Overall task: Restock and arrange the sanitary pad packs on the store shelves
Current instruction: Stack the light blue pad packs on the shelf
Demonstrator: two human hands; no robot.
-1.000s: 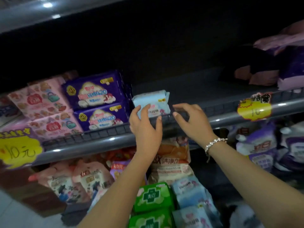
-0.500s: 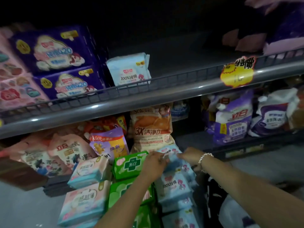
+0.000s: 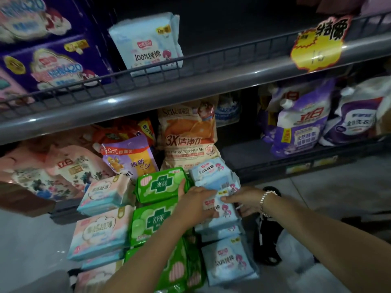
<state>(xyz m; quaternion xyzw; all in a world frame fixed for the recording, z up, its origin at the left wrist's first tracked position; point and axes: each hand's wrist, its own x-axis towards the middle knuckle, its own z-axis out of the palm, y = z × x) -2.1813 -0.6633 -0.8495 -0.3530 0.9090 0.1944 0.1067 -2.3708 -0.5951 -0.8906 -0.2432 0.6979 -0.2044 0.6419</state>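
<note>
A grey metal shelf with a wire front rail [image 3: 190,85] is seen across the upper frame; one pale blue plastic pad pack [image 3: 148,42] stands on it, upper centre. Stacks of pale blue packs [image 3: 227,261], green packs [image 3: 156,224] and pink-and-blue packs [image 3: 101,231] are piled at lower centre. One pale blue pack [image 3: 222,210] in the blue stack is grasped from both sides, the left hand [image 3: 195,203] and right hand [image 3: 243,198] with fingers curled round it.
</note>
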